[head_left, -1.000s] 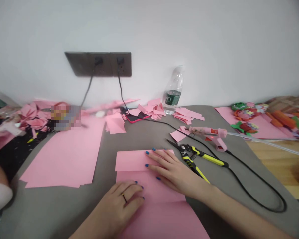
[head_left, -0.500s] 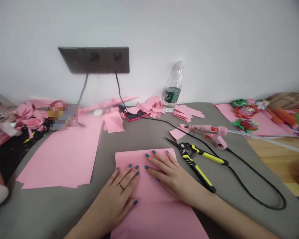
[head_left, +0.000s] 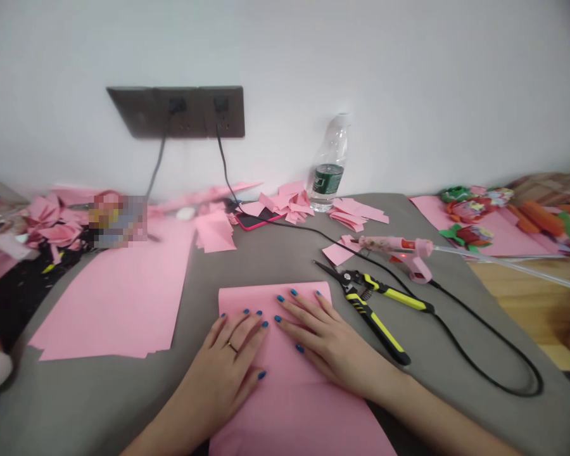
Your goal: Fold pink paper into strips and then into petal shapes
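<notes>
Pink paper [head_left: 294,411] under both grips [head_left: 228,367] [head_left: 332,345]

Grey table [head_left: 76,405] — pink paper sheets [head_left: 114,297], yellow-handled shears [head_left: 375,328], pink glue gun [head_left: 392,244]

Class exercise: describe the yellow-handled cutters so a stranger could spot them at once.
On the grey table, find the pink sheet under the right hand. Beside that hand lie pruning snips, their black-and-yellow handles splayed apart, blades pointing left, just below the pink glue gun.
</notes>
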